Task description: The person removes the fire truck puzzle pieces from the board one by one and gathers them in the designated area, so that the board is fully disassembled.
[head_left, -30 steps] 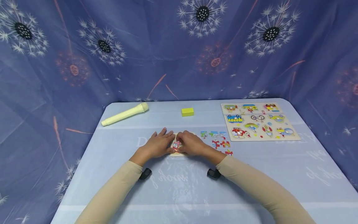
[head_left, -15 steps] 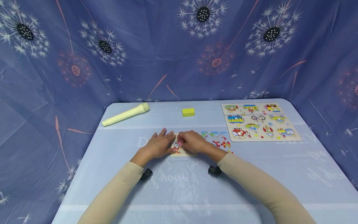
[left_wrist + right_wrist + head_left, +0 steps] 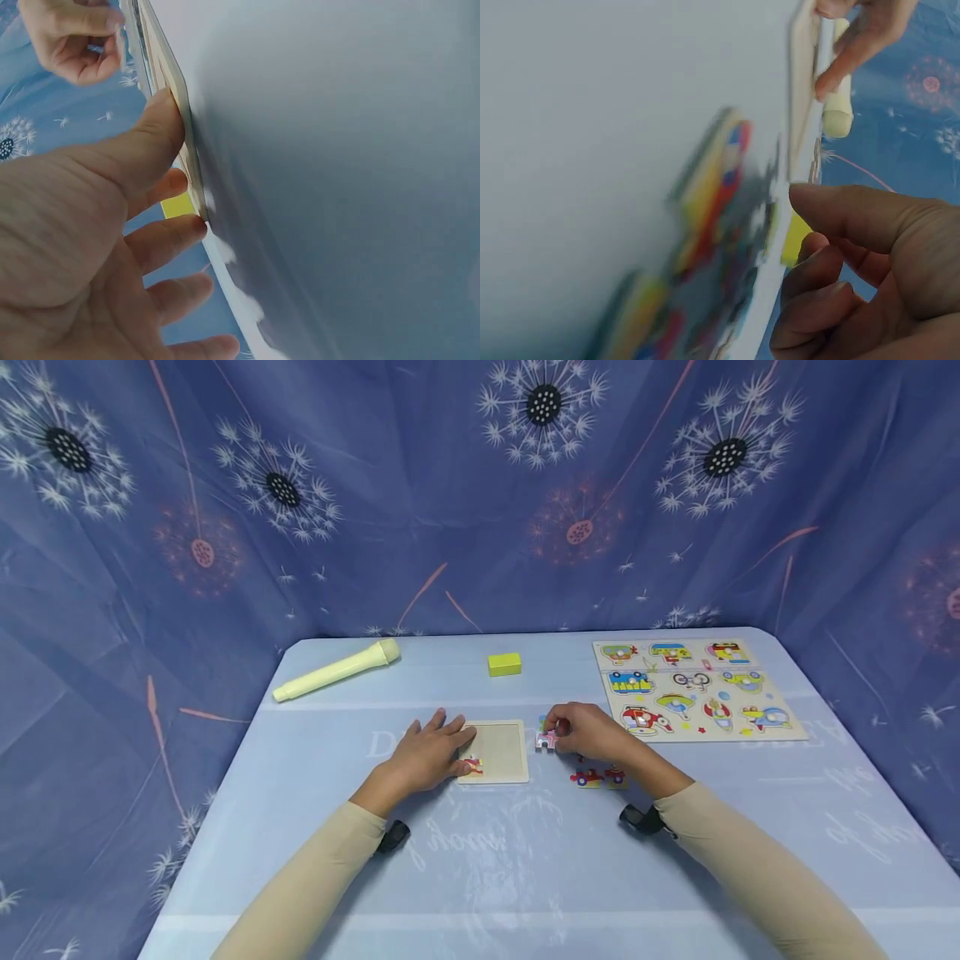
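My left hand (image 3: 423,756) lies with fingers spread over the left edge of a small wooden puzzle tray (image 3: 525,752). In the left wrist view, the thumb (image 3: 161,124) touches the tray's rim. One printed jigsaw piece (image 3: 474,766) sits in the tray's lower left corner, partly beside the thumb. To the right of the tray, my right hand (image 3: 588,732) pinches a pink and white jigsaw piece (image 3: 546,741) between thumb and finger. Several loose jigsaw pieces (image 3: 588,778) lie on the table under and near this hand, some hidden by it.
A larger wooden puzzle board (image 3: 705,693) with vehicle pictures lies at the back right. A yellow block (image 3: 504,664) stands at the back middle. At the back left lies a pale yellow toy microphone (image 3: 337,671). Behind the table (image 3: 480,877) hangs a blue patterned cloth (image 3: 420,485).
My right hand has moved right, from over the tray to beside the loose pieces, carrying the pink jigsaw piece. More of the tray's bare floor shows. The left hand has stayed in place.
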`<move>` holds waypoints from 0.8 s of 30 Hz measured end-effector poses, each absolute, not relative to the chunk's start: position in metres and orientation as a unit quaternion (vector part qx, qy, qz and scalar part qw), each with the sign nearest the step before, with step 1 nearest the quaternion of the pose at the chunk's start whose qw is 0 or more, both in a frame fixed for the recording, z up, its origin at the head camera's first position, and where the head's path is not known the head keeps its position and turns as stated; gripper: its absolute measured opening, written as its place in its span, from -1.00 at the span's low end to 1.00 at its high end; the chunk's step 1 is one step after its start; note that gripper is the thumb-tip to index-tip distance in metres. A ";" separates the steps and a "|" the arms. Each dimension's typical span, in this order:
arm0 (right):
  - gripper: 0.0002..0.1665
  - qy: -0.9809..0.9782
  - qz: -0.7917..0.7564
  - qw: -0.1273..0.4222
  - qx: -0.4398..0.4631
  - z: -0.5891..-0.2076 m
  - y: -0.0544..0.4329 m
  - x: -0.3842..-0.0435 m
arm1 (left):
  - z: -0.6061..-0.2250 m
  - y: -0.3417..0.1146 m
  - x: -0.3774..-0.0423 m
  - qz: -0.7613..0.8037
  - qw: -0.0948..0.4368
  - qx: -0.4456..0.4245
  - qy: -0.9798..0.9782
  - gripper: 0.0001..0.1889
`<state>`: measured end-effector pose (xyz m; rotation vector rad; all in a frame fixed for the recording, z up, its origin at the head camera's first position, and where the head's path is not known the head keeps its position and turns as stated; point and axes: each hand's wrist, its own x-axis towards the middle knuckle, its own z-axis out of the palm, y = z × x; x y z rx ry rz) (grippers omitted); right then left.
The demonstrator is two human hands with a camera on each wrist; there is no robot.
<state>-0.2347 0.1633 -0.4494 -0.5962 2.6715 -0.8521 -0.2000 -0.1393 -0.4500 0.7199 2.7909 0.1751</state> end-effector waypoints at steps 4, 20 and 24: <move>-0.73 0.922 -0.280 0.169 -0.207 -0.455 0.173 -0.232 | -0.449 -0.139 -0.198 0.052 0.118 0.251 0.959 -0.30; -0.69 0.904 -0.338 0.152 -0.215 -0.444 0.152 -0.228 | -0.448 -0.140 -0.199 0.060 0.119 0.254 0.958 -0.29; -0.55 0.894 -0.317 0.163 -0.270 -0.451 0.120 -0.222 | -0.448 -0.140 -0.200 0.057 0.124 0.263 0.955 -0.33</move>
